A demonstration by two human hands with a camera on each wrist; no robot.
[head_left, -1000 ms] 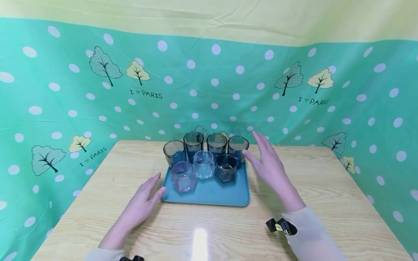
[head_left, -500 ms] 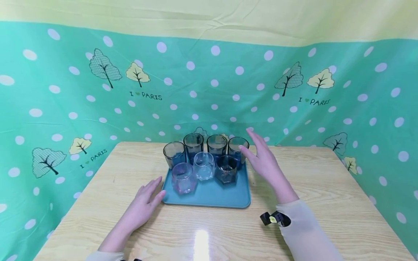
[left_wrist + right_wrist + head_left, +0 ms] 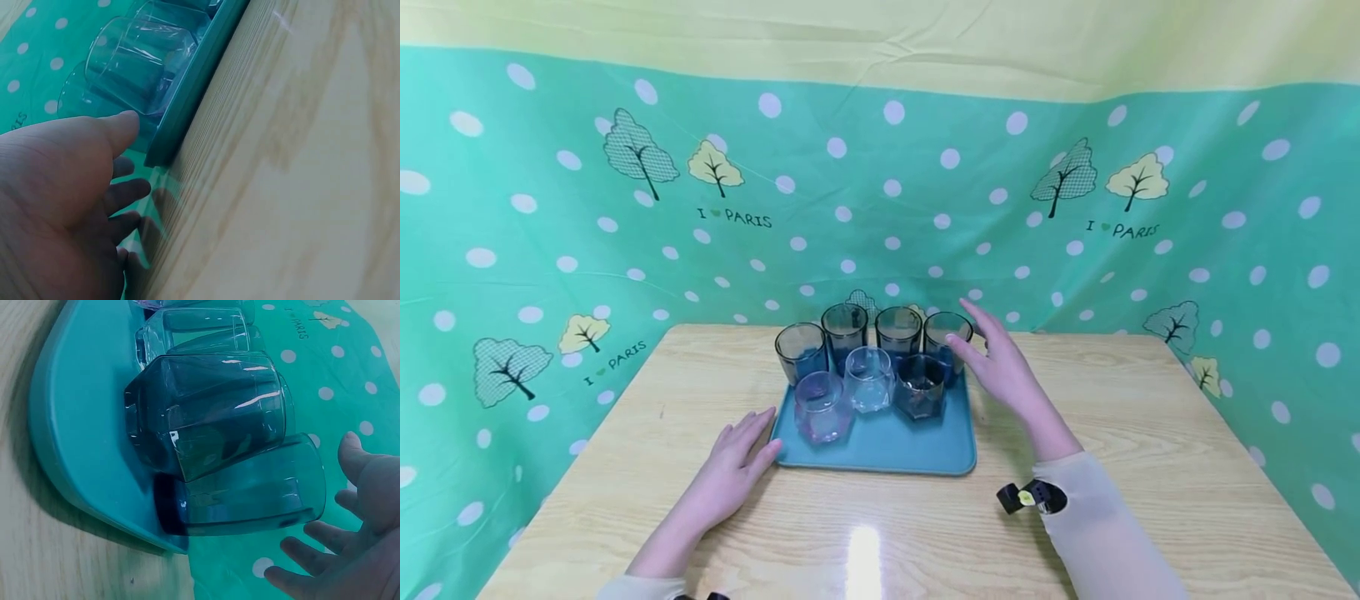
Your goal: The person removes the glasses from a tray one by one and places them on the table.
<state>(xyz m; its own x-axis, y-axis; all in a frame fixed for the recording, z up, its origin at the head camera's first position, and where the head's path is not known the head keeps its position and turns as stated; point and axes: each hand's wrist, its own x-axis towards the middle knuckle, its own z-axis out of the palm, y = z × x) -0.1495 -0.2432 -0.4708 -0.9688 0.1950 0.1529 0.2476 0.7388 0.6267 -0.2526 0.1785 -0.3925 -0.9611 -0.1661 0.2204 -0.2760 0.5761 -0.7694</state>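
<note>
A blue tray (image 3: 880,450) carries upright glasses. Several tall smoky tumblers form the back row, the rightmost tumbler (image 3: 942,333) among them. In front stand a pinkish faceted glass (image 3: 822,410), a clear faceted glass (image 3: 868,382) and a dark grey faceted glass (image 3: 919,390). By the tray's left edge, my left hand (image 3: 730,471) has its fingers extended; whether it touches the rim I cannot tell. My right hand (image 3: 1006,367) is beside the rightmost tumbler, thumb and fingers spread around its right side. In the right wrist view, a gap shows between that tumbler (image 3: 250,487) and the fingers.
A pale wooden table (image 3: 1120,417) extends to both sides of the tray. Behind it hangs a green dotted cloth (image 3: 880,200) with printed trees, close to the back row of glasses. Each wrist wears a small black camera (image 3: 1030,497).
My right hand has shifted left, closer to the rightmost tumbler. My left hand has edged slightly right along the tray's side. Tray and glasses stay in place.
</note>
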